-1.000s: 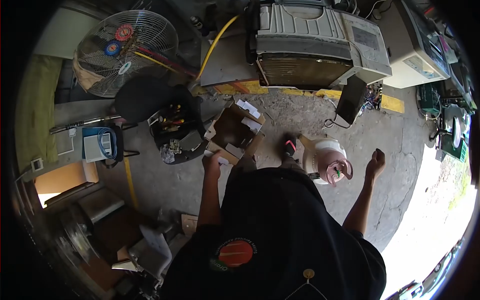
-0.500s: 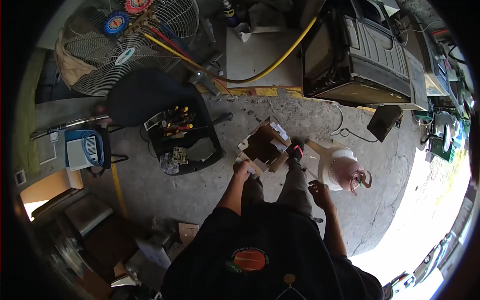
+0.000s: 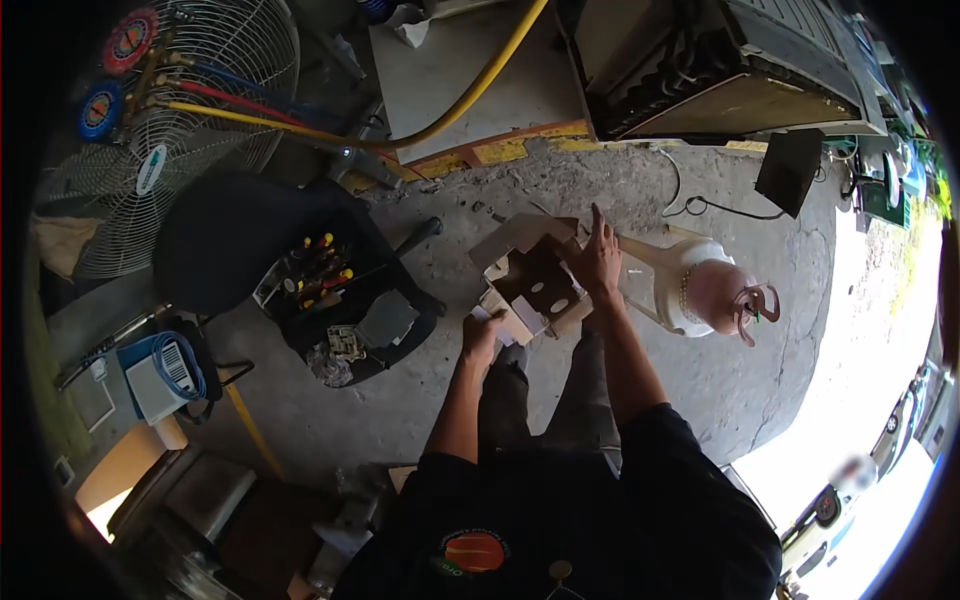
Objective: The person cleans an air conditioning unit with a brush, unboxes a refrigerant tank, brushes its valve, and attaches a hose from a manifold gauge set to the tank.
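An open cardboard box (image 3: 540, 285) with its flaps spread is in front of my legs, its inside brown with a few pale round spots. My left hand (image 3: 482, 337) grips the flap at the near left side, thumb on top. At the box's right edge, my right hand (image 3: 598, 262) has its fingers stretched out against the flap. To the right stands a pale gas cylinder (image 3: 715, 290) with a pinkish top. A black chair (image 3: 375, 225) on the left bears screwdrivers (image 3: 325, 275) and small parts.
A wire fan (image 3: 190, 130) with pressure gauges (image 3: 130, 42) stands at the upper left. A yellow hose (image 3: 480, 88) arches over a board. An appliance unit (image 3: 720, 85) is at the upper right. A blue container with coiled cable (image 3: 165, 372) lies at the left.
My right hand has come in from the right and is now at the box, fingers extended. My left hand remains on the flap. The box's far flap has swung outward, and the view has shifted.
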Tool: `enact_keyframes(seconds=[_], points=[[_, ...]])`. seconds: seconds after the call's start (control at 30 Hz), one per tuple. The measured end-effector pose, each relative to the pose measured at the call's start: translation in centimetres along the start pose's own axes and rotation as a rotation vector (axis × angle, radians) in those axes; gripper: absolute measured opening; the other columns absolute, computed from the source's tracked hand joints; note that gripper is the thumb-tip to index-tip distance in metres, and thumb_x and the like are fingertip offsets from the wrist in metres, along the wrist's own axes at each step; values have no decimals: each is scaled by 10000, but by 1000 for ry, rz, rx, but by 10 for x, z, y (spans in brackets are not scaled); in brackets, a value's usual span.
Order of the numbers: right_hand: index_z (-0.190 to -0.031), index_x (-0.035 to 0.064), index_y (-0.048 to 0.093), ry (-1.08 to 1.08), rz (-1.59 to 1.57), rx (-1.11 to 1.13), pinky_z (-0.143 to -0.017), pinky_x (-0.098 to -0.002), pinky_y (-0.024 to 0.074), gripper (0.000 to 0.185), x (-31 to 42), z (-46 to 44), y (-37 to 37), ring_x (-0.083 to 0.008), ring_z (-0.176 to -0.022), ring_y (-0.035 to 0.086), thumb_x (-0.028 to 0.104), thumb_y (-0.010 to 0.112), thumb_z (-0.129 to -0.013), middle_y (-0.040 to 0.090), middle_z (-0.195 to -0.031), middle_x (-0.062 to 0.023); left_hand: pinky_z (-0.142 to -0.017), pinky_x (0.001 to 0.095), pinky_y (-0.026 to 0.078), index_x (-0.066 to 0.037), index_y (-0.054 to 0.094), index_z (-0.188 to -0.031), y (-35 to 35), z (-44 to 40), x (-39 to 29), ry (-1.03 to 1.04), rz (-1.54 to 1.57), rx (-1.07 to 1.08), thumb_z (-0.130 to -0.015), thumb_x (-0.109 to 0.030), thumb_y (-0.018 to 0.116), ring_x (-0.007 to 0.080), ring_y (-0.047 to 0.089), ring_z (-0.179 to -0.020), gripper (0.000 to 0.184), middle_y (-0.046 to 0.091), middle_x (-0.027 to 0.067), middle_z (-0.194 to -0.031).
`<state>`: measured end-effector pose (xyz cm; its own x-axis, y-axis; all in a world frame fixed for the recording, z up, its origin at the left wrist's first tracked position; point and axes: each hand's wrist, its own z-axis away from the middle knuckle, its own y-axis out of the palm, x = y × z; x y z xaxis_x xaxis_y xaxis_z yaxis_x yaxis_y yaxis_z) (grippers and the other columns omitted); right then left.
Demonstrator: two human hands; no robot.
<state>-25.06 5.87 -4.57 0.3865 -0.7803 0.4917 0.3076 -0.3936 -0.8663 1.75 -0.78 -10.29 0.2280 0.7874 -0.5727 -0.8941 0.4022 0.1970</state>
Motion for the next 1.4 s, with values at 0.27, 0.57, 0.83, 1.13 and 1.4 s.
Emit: enact_keyframes(seconds=[0.27,0.57,0.83,1.13,1.4], points=[[-1056,27,772,-160,-471,419,-731,-386,595,211,-43,46,14,-324,-816,766,156,715,-900,768,-938,-195,-833,350,522,32,699,-1191,-47,-18,11,26,-173,-147,-884,-82,770,192,689,-953,335,727,79,-1101],[-1050,26,783,49,-934,451,-729,-303,573,188,-90,96,20,-115,-797,707,108,712,-897,784,-886,-63,-801,361,517,-6,729,-1134,-57,-43,4,98,-459,-127,-859,-214,834,173,681,-926,361,740,67,-1051],[-1376,4,564,369,-559,293,-855,-355,545,591,-155,90,19,-192,-983,700,300,747,-898,743,-1050,-150,-781,433,540,31,726,-1070,-11,-58,23,47,-684,-252,-846,-210,845,268,709,-899,350,752,133,-1047],[-1253,-19,640,546,-484,478,-879,-413,550,502,-215,166,3,-311,-1024,719,268,745,-855,741,-1063,-212,-862,432,532,-81,636,-1166,-48,-134,77,-321,89,-315,-983,-264,738,252,635,-1009,279,634,69,-1114],[-1213,-32,663,721,-512,539,-796,-393,559,458,-255,202,16,-258,-882,730,265,745,-875,754,-970,-190,-868,436,574,-64,649,-1112,12,-245,57,-207,188,-203,-1010,-161,684,239,663,-981,145,645,80,-1077]])
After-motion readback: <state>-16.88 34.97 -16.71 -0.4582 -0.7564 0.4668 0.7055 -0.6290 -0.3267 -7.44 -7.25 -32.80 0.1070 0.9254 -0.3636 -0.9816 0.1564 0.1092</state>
